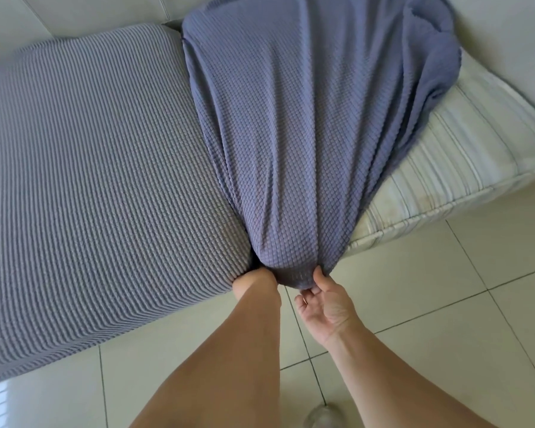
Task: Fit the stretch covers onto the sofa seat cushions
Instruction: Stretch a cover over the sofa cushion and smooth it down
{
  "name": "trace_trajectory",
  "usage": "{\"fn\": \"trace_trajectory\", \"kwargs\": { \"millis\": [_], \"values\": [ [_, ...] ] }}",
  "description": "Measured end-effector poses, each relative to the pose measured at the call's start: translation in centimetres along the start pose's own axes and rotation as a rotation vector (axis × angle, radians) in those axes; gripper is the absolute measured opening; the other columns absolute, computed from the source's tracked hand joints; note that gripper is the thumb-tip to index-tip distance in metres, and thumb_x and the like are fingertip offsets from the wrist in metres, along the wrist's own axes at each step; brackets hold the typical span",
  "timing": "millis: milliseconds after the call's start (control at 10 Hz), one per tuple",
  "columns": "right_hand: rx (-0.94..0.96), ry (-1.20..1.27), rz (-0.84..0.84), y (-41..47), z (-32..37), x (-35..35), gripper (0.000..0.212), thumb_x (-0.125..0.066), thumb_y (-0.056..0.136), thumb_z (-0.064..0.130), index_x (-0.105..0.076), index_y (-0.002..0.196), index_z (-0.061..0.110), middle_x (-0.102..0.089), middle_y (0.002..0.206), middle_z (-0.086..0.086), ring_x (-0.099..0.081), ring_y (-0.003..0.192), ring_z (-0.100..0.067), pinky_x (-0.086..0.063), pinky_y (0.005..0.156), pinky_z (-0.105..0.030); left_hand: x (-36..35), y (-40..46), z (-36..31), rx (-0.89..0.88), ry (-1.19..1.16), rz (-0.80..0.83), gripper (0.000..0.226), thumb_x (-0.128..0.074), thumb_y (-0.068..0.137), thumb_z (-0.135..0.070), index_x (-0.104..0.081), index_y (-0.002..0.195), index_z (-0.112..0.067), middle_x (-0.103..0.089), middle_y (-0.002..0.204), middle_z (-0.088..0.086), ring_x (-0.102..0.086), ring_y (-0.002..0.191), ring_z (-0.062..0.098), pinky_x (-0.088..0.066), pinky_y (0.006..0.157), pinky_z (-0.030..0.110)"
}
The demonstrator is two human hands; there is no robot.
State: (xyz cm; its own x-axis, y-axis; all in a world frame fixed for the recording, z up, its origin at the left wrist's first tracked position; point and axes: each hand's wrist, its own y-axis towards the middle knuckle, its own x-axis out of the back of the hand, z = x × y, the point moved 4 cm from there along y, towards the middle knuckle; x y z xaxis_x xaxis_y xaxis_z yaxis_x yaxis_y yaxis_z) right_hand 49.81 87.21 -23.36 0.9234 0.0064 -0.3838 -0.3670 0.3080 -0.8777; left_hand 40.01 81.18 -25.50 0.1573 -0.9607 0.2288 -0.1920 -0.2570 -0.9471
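A blue-grey waffle-textured stretch cover (pixel 306 125) lies bunched over the right seat cushion (pixel 464 156), whose pale striped fabric shows bare along its right side. The cover narrows to a point at the cushion's front left corner. My right hand (pixel 322 299) pinches the cover's lower edge there. My left hand (pixel 254 282) is pushed into the gap between the two cushions at the same corner; its fingers are hidden. The left seat cushion (pixel 90 180) wears a cover pulled tight across it.
The cream sofa back (pixel 84 13) runs along the top, and its right arm (pixel 513 35) rises at the upper right. Glossy pale floor tiles (pixel 445 273) lie in front of the sofa. A shoe tip (pixel 323 417) shows at the bottom.
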Motion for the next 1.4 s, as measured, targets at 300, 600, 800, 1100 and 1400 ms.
{"fn": "trace_trajectory", "kwargs": {
  "millis": [300, 600, 800, 1100, 1400],
  "values": [
    [0.018, -0.192, -0.059, 2.3, 0.4, 0.2, 0.019, -0.041, 0.102, 0.015, -0.054, 0.116, 0.013, -0.064, 0.102, -0.002, -0.058, 0.098, -0.017, -0.038, 0.099, -0.036, 0.2, 3.3, 0.4, -0.341, 0.502, -0.048, 0.049, -0.049, 0.098, -0.024, -0.04, 0.146, -0.018, -0.036, 0.153, -0.002, -0.035, 0.14, 0.019, -0.037, 0.104, 0.031],
    [0.01, -0.474, -0.018, 0.4, 2.8, 0.8, 0.022, -0.044, 0.099, 0.013, -0.056, 0.118, 0.014, -0.064, 0.104, -0.001, -0.058, 0.092, -0.014, -0.035, 0.087, -0.035, 1.5, -2.2, 1.0, -0.477, 0.485, -0.111, 0.008, -0.058, 0.089, -0.01, -0.054, 0.095, -0.007, -0.055, 0.076, 0.006, -0.053, 0.072, 0.026, -0.039, 0.071, 0.031],
    [0.065, -0.555, -0.052, 2.4, 2.4, 1.1, 0.017, -0.044, 0.098, 0.008, -0.057, 0.092, 0.016, -0.059, 0.089, -0.001, -0.049, 0.071, -0.015, -0.034, 0.062, -0.028, 0.0, 1.8, 1.1, -0.413, 0.478, -0.117, 0.025, -0.059, 0.088, -0.01, -0.062, 0.111, -0.001, -0.068, 0.104, 0.01, -0.063, 0.082, 0.025, -0.044, 0.07, 0.029],
    [0.11, -0.59, -0.029, 0.2, 4.1, 0.9, 0.005, -0.066, 0.082, 0.011, -0.065, 0.085, 0.015, -0.063, 0.083, 0.0, -0.053, 0.073, -0.016, -0.039, 0.06, -0.028, 1.9, -2.1, 1.3, -0.615, 0.535, -0.19, 0.019, -0.053, 0.088, -0.023, -0.061, 0.091, -0.006, -0.058, 0.074, 0.007, -0.054, 0.068, 0.028, -0.039, 0.065, 0.031],
    [0.538, -0.741, -0.366, -4.2, 9.4, -1.6, 0.034, -0.071, 0.082, 0.034, -0.052, 0.069, 0.009, -0.054, 0.064, -0.001, -0.05, 0.058, -0.018, -0.039, 0.055, -0.027, 2.2, -8.7, 0.3, -0.872, 0.572, -0.227, 0.019, -0.052, 0.083, -0.012, -0.039, 0.068, -0.014, -0.043, 0.062, 0.002, -0.038, 0.055, 0.021, -0.031, 0.051, 0.028]
  ]
}}
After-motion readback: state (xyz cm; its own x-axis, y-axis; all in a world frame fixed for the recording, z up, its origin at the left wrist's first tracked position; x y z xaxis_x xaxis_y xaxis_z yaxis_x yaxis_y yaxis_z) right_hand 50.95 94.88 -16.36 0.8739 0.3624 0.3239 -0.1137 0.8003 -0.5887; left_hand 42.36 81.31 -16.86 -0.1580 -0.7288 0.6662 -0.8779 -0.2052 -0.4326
